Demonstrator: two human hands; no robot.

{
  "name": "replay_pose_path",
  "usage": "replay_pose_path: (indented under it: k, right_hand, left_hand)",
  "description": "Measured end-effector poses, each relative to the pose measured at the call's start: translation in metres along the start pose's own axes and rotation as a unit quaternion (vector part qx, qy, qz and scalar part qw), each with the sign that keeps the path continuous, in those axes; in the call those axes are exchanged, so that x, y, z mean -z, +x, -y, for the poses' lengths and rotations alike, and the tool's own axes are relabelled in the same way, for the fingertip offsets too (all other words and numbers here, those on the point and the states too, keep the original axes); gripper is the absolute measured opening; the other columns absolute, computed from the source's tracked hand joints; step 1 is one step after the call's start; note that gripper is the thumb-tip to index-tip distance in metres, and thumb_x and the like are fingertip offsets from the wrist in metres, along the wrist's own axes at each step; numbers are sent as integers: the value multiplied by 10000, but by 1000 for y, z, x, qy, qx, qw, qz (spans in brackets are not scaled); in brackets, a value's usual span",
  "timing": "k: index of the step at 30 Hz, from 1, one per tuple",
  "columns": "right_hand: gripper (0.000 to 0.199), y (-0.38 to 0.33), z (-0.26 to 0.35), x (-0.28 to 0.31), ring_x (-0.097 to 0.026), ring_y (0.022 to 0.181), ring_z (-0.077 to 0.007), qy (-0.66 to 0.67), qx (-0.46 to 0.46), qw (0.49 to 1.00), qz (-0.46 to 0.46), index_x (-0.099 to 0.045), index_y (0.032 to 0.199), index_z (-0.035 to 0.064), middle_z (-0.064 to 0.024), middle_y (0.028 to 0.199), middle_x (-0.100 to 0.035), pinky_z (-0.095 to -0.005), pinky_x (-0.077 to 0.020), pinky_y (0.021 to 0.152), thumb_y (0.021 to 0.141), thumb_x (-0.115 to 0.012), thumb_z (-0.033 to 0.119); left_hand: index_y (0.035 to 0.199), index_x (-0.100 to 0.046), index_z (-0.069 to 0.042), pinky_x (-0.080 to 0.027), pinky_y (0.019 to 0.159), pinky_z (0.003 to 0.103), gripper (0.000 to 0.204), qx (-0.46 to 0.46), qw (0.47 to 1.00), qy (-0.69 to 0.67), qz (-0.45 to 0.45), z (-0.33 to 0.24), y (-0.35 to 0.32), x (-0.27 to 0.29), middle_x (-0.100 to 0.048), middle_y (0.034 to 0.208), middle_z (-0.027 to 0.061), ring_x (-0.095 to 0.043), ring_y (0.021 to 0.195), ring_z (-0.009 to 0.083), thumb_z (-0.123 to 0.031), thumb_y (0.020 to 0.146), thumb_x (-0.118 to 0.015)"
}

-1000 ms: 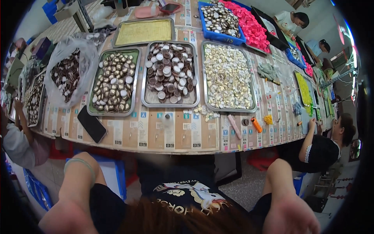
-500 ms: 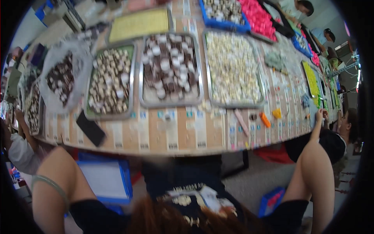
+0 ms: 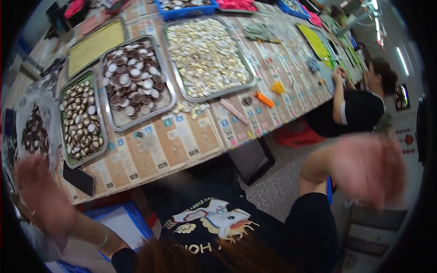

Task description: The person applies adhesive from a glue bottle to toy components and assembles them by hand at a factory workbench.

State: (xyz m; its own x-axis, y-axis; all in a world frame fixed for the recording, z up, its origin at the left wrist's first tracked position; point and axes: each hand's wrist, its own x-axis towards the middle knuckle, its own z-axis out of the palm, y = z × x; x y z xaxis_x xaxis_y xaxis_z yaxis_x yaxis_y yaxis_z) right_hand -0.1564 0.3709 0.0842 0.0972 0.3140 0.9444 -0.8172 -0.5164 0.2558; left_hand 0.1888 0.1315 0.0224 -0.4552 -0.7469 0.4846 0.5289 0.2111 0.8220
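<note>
Both of my hands are raised off the table, close to the camera and blurred. My left hand point(image 3: 43, 195) is at the left edge, in front of the phone and a plastic bag of dark discs point(image 3: 34, 129); its fingers look apart and nothing shows in it. My right hand point(image 3: 368, 170) is at the right, beyond the table's edge, its fingers smeared by motion. Nearest my left hand on the table lie a dark phone point(image 3: 79, 180) and a metal tray point(image 3: 104, 152) of small gold-brown and white pieces.
Further along stand a tray point(image 3: 172, 98) of dark and white discs, a larger tray point(image 3: 251, 82) of pale gold pieces and a yellow-lined tray point(image 3: 98, 43). An orange cutter point(image 3: 264, 99) and a pink strip point(image 3: 234, 111) lie near the front edge. A co-worker point(image 3: 364, 107) sits at right.
Both forearms have swung outward and my hands have come into view. The view has turned and shifted right, so the table slants and the trays appear further left.
</note>
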Motion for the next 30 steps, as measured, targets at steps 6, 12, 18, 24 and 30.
replay_pose_path:
  k: [6,12,18,24,30]
  right_hand:
    - [234,-103,-23,136,-572,769,-209,-295,-610,631,377,-555,970,-4,-134,888,-582,-297,-441,701,775,-534,123]
    - [258,-174,-6,188,-525,801,-325,-415,-387,558,606,-531,965,33,-156,799,-555,-388,-413,725,727,-512,130]
    - [159,-181,-1,172,-522,747,-334,-391,-428,598,553,-545,793,0,-171,764,-551,-404,-415,669,647,-544,62]
    - [244,-196,-4,186,-529,746,-279,-353,-544,591,480,-547,907,-34,-147,792,-558,-361,-422,660,699,-543,94]
    - [447,-114,96,43,-475,803,-120,290,-875,385,-46,-396,1160,8,-53,968,-482,-269,-414,642,724,-497,2]
  left_hand:
    - [1281,-247,-33,-230,986,331,624,317,929,192,5,122,-60,-54,-334,1274,98,-300,1193,212,-85,746,-562]
    - [1290,-222,-44,-207,988,338,726,246,912,327,32,156,-111,-95,-287,1285,137,-279,1192,237,-87,681,-616]
    - [1208,-372,-37,-431,749,267,654,179,915,361,-17,171,-116,-85,-468,1106,124,-461,983,203,-82,632,-679]
    - [1095,-484,-17,-423,693,240,506,184,920,345,-14,178,-127,-55,-528,1001,74,-520,830,155,-95,636,-682]
    - [1006,-505,-10,-408,696,225,377,270,944,165,-89,129,-159,-21,-515,879,16,-500,811,97,-86,676,-671]
